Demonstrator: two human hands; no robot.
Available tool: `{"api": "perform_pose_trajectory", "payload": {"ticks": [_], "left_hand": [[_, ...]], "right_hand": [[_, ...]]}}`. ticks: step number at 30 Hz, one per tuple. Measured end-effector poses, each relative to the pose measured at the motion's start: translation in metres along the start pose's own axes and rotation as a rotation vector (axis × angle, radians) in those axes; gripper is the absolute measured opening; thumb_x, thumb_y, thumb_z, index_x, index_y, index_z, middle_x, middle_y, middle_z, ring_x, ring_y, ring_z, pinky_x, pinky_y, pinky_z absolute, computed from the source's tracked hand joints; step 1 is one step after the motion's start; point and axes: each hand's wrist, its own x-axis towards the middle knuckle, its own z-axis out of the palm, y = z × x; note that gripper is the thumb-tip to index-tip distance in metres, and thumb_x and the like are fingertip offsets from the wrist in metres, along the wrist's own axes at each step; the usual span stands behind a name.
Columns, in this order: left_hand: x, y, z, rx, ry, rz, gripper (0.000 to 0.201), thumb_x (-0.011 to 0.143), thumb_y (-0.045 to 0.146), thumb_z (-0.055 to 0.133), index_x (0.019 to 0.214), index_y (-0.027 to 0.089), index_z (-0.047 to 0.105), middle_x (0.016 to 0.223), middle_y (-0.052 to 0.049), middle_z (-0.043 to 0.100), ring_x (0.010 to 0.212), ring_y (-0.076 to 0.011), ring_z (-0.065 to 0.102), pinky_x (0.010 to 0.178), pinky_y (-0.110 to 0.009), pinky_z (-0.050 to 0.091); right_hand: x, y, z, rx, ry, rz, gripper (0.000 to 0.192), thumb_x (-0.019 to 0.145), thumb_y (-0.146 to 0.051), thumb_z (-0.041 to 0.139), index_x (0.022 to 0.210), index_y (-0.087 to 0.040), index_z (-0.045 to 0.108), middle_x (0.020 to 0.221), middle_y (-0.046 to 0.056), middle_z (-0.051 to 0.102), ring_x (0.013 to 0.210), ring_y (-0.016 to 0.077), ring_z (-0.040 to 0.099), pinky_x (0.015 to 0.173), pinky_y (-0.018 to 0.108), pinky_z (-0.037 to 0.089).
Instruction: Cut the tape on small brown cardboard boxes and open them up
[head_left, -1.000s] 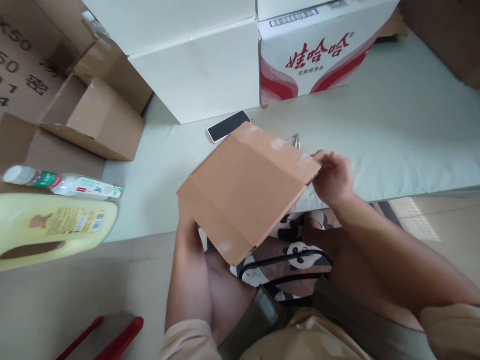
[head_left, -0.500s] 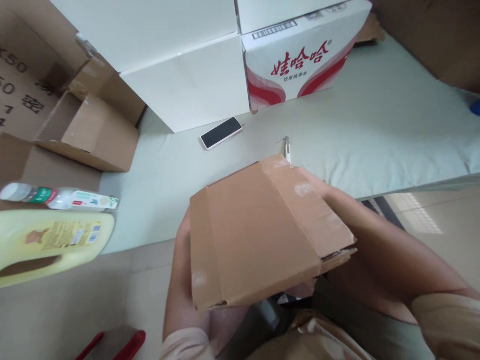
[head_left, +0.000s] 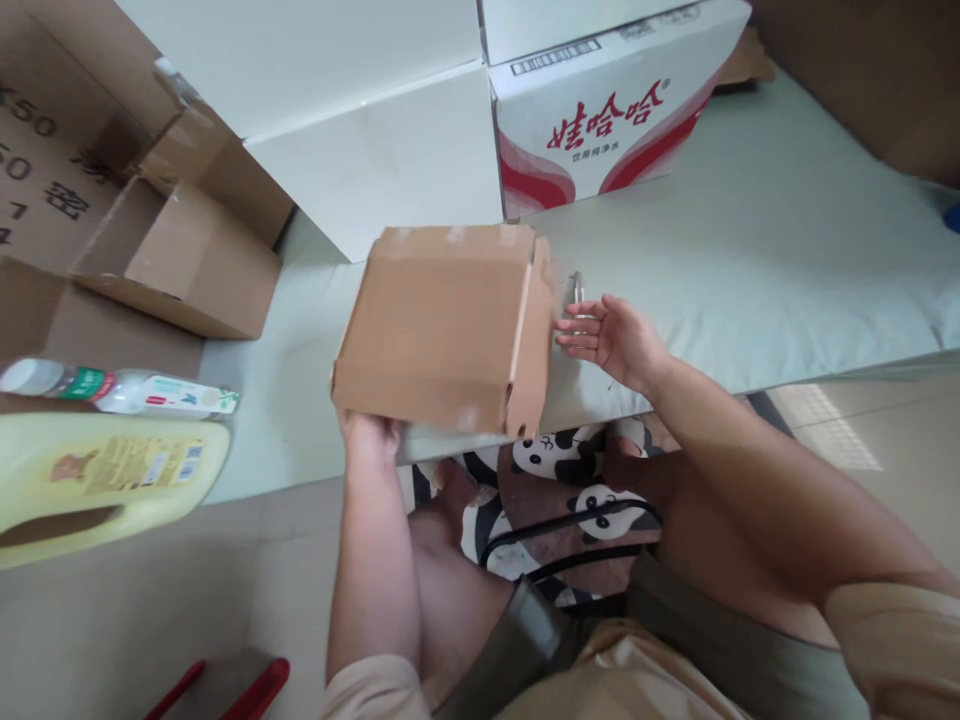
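A flattish brown cardboard box point(head_left: 435, 325) is held over the pale green cloth. My left hand point(head_left: 369, 432) grips it from below at its near left corner, the fingers partly hidden beneath it. On the box's right side, loose torn-looking cardboard edges stick out. My right hand point(head_left: 619, 340) is apart from the box, with fingers spread and nothing in them. Just behind those fingers lies a slim metallic tool point(head_left: 577, 284), partly covered, its kind unclear. The phone seen earlier is hidden behind the box.
White cartons point(head_left: 382, 160) and a red-lettered carton point(head_left: 600, 140) stand at the back of the cloth-covered surface point(head_left: 750, 270). To the left are open cardboard boxes point(head_left: 202, 270), a clear bottle point(head_left: 127, 390) and a yellow jug point(head_left: 172, 470). Red handles point(head_left: 259, 690) show at lower left.
The box has moved forward and left, away from my body, and turned. My right hand has let go of it and opened. My lap and the panda-patterned fabric have come into view.
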Motion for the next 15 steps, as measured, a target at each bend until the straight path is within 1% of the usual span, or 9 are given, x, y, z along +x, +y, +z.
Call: {"api": "perform_pose_trajectory", "payload": {"ticks": [2, 3, 4, 5, 7, 8, 11, 13, 15], "left_hand": [[0.0, -0.007, -0.002, 0.06, 0.097, 0.031, 0.037, 0.083, 0.046, 0.076, 0.116, 0.03, 0.071, 0.115, -0.002, 0.075, 0.104, -0.0207, 0.072, 0.09, -0.038, 0.062], [-0.001, -0.009, -0.002, 0.148, 0.079, 0.059, 0.04, 0.078, 0.043, 0.081, 0.115, 0.028, 0.074, 0.12, -0.005, 0.075, 0.112, -0.0228, 0.071, 0.099, -0.041, 0.059], [-0.002, -0.01, -0.003, 0.267, 0.003, 0.09, 0.042, 0.075, 0.04, 0.082, 0.114, 0.026, 0.076, 0.126, -0.008, 0.074, 0.119, -0.0247, 0.069, 0.108, -0.043, 0.055], [-0.004, -0.011, -0.003, 0.393, -0.113, 0.117, 0.041, 0.076, 0.04, 0.08, 0.114, 0.024, 0.077, 0.133, -0.01, 0.071, 0.126, -0.0262, 0.066, 0.114, -0.045, 0.05], [-0.007, -0.01, -0.005, 0.583, -0.349, 0.13, 0.038, 0.082, 0.039, 0.072, 0.116, 0.023, 0.078, 0.142, -0.012, 0.065, 0.135, -0.028, 0.061, 0.118, -0.048, 0.046], [-0.008, -0.009, -0.005, 0.637, -0.43, 0.122, 0.038, 0.083, 0.037, 0.069, 0.118, 0.024, 0.078, 0.145, -0.012, 0.063, 0.137, -0.0286, 0.059, 0.118, -0.05, 0.046], [-0.01, -0.003, -0.009, 0.684, -0.544, 0.101, 0.037, 0.082, 0.033, 0.068, 0.118, 0.026, 0.078, 0.147, -0.011, 0.061, 0.142, -0.0298, 0.054, 0.119, -0.054, 0.043], [-0.01, 0.003, -0.011, 0.643, -0.572, 0.099, 0.036, 0.08, 0.03, 0.068, 0.115, 0.025, 0.079, 0.144, -0.011, 0.064, 0.141, -0.0307, 0.055, 0.119, -0.057, 0.042], [-0.011, 0.009, -0.01, 0.565, -0.589, 0.088, 0.038, 0.077, 0.026, 0.068, 0.113, 0.025, 0.08, 0.141, -0.01, 0.067, 0.141, -0.0326, 0.055, 0.12, -0.059, 0.041]], "right_hand": [[-0.003, 0.003, 0.005, -0.048, -0.071, 0.029, 0.043, 0.094, -0.059, 0.041, 0.104, -0.022, 0.061, 0.108, 0.013, 0.076, 0.093, 0.026, 0.075, 0.081, 0.043, 0.061], [-0.004, 0.005, 0.007, -0.081, -0.085, 0.028, 0.043, 0.094, -0.059, 0.042, 0.105, -0.022, 0.061, 0.109, 0.013, 0.076, 0.093, 0.0263, 0.075, 0.081, 0.044, 0.061], [-0.004, 0.006, 0.008, -0.12, -0.084, 0.023, 0.041, 0.094, -0.057, 0.043, 0.105, -0.022, 0.061, 0.108, 0.013, 0.076, 0.092, 0.0263, 0.075, 0.08, 0.043, 0.062], [-0.003, 0.008, 0.008, -0.165, -0.068, 0.021, 0.037, 0.093, -0.055, 0.047, 0.105, -0.022, 0.061, 0.106, 0.012, 0.076, 0.091, 0.0262, 0.075, 0.079, 0.043, 0.062], [0.0, 0.01, 0.006, -0.236, -0.009, 0.041, 0.027, 0.089, -0.045, 0.056, 0.102, -0.022, 0.063, 0.099, 0.011, 0.077, 0.087, 0.0263, 0.074, 0.075, 0.041, 0.063], [0.001, 0.011, 0.004, -0.251, 0.018, 0.061, 0.022, 0.087, -0.041, 0.059, 0.099, -0.022, 0.063, 0.095, 0.011, 0.077, 0.085, 0.0266, 0.074, 0.073, 0.041, 0.063], [0.003, 0.008, -0.002, -0.185, 0.045, 0.095, 0.018, 0.087, -0.037, 0.06, 0.092, -0.021, 0.065, 0.087, 0.011, 0.076, 0.08, 0.0276, 0.073, 0.068, 0.041, 0.063], [-0.002, 0.002, -0.004, -0.118, 0.026, 0.1, 0.022, 0.088, -0.04, 0.059, 0.089, -0.02, 0.067, 0.083, 0.012, 0.076, 0.076, 0.0272, 0.072, 0.067, 0.041, 0.063], [-0.013, -0.004, -0.005, -0.091, 0.047, 0.106, 0.021, 0.085, -0.038, 0.061, 0.085, -0.019, 0.068, 0.079, 0.011, 0.075, 0.07, 0.0259, 0.071, 0.065, 0.04, 0.063]]}}
